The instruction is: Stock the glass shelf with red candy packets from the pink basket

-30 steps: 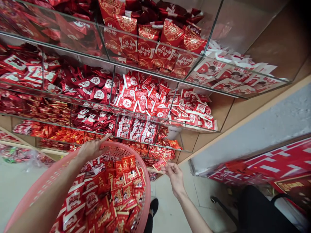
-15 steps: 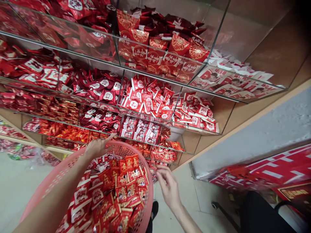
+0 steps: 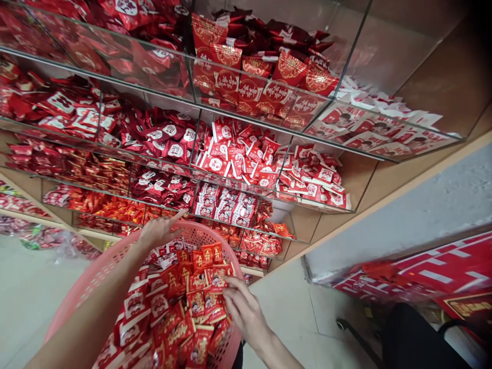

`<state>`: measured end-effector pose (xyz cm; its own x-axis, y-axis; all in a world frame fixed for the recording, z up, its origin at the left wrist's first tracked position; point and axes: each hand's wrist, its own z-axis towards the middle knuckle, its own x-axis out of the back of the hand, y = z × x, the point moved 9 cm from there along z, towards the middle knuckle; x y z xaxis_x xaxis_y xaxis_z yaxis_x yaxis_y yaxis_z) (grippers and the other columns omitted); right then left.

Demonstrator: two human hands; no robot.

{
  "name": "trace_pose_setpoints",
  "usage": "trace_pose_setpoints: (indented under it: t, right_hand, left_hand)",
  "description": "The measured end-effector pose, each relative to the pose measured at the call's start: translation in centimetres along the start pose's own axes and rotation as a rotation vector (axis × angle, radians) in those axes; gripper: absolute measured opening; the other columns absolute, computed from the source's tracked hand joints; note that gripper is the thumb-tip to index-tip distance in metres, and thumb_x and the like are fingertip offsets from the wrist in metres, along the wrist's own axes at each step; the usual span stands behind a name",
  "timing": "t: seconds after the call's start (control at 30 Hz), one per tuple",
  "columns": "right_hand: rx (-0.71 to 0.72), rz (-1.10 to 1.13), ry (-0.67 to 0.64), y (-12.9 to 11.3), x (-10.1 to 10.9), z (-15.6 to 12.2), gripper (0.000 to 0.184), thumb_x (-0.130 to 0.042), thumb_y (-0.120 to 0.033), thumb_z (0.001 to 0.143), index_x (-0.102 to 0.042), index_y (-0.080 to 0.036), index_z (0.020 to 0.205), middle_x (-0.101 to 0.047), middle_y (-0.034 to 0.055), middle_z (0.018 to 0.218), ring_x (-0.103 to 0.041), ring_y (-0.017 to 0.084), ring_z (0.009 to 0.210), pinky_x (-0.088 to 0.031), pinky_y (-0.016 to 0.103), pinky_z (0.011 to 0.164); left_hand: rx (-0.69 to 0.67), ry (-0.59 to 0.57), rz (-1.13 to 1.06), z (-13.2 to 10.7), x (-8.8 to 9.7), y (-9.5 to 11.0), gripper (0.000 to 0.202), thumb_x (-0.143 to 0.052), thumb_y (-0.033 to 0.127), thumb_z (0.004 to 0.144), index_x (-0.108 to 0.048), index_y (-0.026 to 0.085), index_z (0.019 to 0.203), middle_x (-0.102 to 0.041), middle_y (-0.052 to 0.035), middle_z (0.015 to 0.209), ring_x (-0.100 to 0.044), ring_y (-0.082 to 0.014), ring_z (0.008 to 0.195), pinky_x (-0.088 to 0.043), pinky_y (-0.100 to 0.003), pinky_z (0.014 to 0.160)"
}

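A pink perforated plastic basket (image 3: 82,294) full of small red packets (image 3: 172,330) fills the lower middle of the view. My left hand (image 3: 159,231) grips its far rim, index finger stretched along the edge, other fingers partly hidden. Over the right side of the basket, my right hand (image 3: 246,312) pinches the edge of a small red-and-gold packet (image 3: 219,278) between thumb and fingers. This packet lies on top of the others, beside orange-red packets with gold lettering (image 3: 203,259).
Ahead are tiered shelves with clear fronts (image 3: 246,120), divided into compartments of red, maroon and orange packets. White-and-red packets (image 3: 226,205) sit in a lower compartment. To the right are a grey wall (image 3: 434,205), red printed sheets (image 3: 434,271) and a black chair (image 3: 407,333).
My right hand has moved left from outside the basket to over its contents, where a packet shows at its fingertips. My left hand stays on the rim; the view has shifted slightly.
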<state>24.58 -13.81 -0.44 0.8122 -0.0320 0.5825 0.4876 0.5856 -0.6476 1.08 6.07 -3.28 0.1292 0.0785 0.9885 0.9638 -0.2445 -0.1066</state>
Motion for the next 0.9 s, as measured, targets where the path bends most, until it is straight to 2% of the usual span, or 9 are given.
trace_pose_setpoints:
  t: [0.23, 0.37, 0.47, 0.63, 0.73, 0.9]
  right_hand:
    - [-0.053, 0.003, -0.136, 0.1, -3.8, 1.6, 0.02, -0.042, -0.016, 0.094, -0.059, -0.019, 0.102, -0.061, 0.0088, 0.112, -0.063, 0.015, 0.1, -0.052, 0.026, 0.088]
    - [-0.061, -0.118, -0.216, -0.4, -5.1, 1.8, 0.02, -0.04, -0.015, 0.093, -0.059, -0.019, 0.1, -0.062, 0.0082, 0.113, -0.065, 0.017, 0.095, -0.053, 0.026, 0.085]
    - [-0.081, -0.197, -0.224, -0.6, -5.6, 1.7, 0.019, -0.041, -0.013, 0.092, -0.058, -0.019, 0.097, -0.062, 0.0074, 0.112, -0.065, 0.017, 0.092, -0.053, 0.026, 0.083]
    - [-0.074, -0.334, -0.205, -0.6, -6.4, 1.9, 0.016, -0.043, -0.011, 0.09, -0.056, -0.02, 0.089, -0.063, 0.005, 0.098, -0.064, 0.017, 0.08, -0.053, 0.026, 0.074]
    - [-0.064, -0.465, -0.256, -0.6, -7.5, 2.0, 0.012, -0.048, -0.011, 0.087, -0.056, -0.02, 0.084, -0.062, 0.0043, 0.09, -0.062, 0.018, 0.073, -0.053, 0.029, 0.067]
    - [-0.079, -0.592, -0.328, -1.1, -9.5, 2.5, 0.008, -0.051, -0.014, 0.086, -0.057, -0.019, 0.087, -0.06, 0.0057, 0.087, -0.061, 0.021, 0.077, -0.053, 0.036, 0.075]
  left_hand:
    - [0.002, -0.003, -0.022, 0.1, -0.3, 0.0, 0.072, -0.028, 0.056, 0.087, -0.007, 0.028, 0.149, -0.07, -0.0151, 0.104, -0.066, -0.0281, 0.092, -0.046, -0.037, 0.079]
    - [0.011, 0.003, -0.02, 0.1, -0.4, -0.1, 0.072, -0.027, 0.056, 0.087, -0.007, 0.027, 0.15, -0.07, -0.0156, 0.103, -0.066, -0.029, 0.093, -0.046, -0.039, 0.08]
    - [0.018, 0.001, -0.029, 0.2, -0.6, -0.2, 0.072, -0.027, 0.057, 0.087, -0.008, 0.027, 0.15, -0.069, -0.0166, 0.106, -0.065, -0.0301, 0.093, -0.046, -0.04, 0.08]
    - [0.018, 0.011, -0.013, 0.2, -0.7, -0.3, 0.071, -0.027, 0.057, 0.087, -0.01, 0.028, 0.149, -0.07, -0.0158, 0.106, -0.065, -0.0297, 0.093, -0.046, -0.039, 0.079]
    - [0.015, 0.019, -0.001, 0.3, -0.8, -0.3, 0.071, -0.027, 0.057, 0.087, -0.009, 0.028, 0.15, -0.07, -0.0157, 0.102, -0.066, -0.0302, 0.092, -0.046, -0.038, 0.077]
    - [0.014, 0.021, -0.029, 0.3, -0.9, -0.4, 0.072, -0.027, 0.058, 0.087, -0.01, 0.027, 0.15, -0.07, -0.0163, 0.103, -0.065, -0.0301, 0.093, -0.045, -0.038, 0.079]
